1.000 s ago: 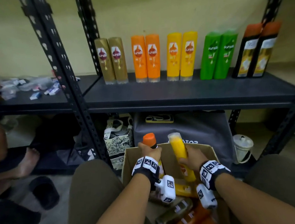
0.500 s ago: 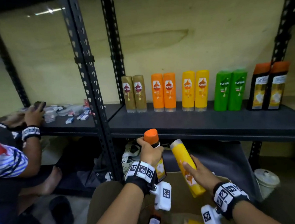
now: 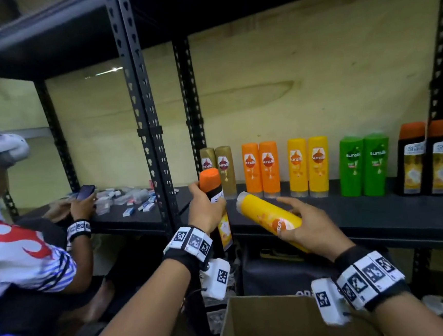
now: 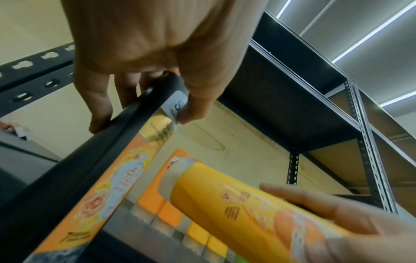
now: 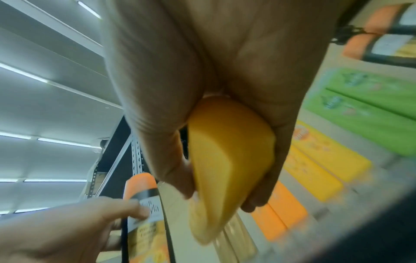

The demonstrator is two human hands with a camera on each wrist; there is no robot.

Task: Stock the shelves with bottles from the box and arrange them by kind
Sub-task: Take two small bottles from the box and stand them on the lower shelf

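Observation:
My left hand (image 3: 205, 209) grips a black bottle with an orange cap (image 3: 211, 184) upright, just in front of the gold pair (image 3: 219, 168) on the shelf (image 3: 353, 218). In the left wrist view the fingers (image 4: 101, 106) wrap its black side (image 4: 67, 178). My right hand (image 3: 306, 230) holds a yellow bottle (image 3: 267, 217) tilted, clear cap end pointing up-left; the right wrist view shows its yellow base (image 5: 229, 142) in my grip. Standing on the shelf are pairs of orange (image 3: 260, 167), yellow (image 3: 308, 165), green (image 3: 365, 166) and black orange-capped bottles (image 3: 428, 157).
The open cardboard box (image 3: 269, 324) sits below my arms. Black uprights (image 3: 144, 121) stand left of my left hand. Another person (image 3: 21, 252) sits at the left, one hand holding a phone (image 3: 84, 192) over a shelf with small packets (image 3: 129, 200).
Both hands have lifted their bottles out of the box up to shelf height. The view has tilted upward toward the shelf.

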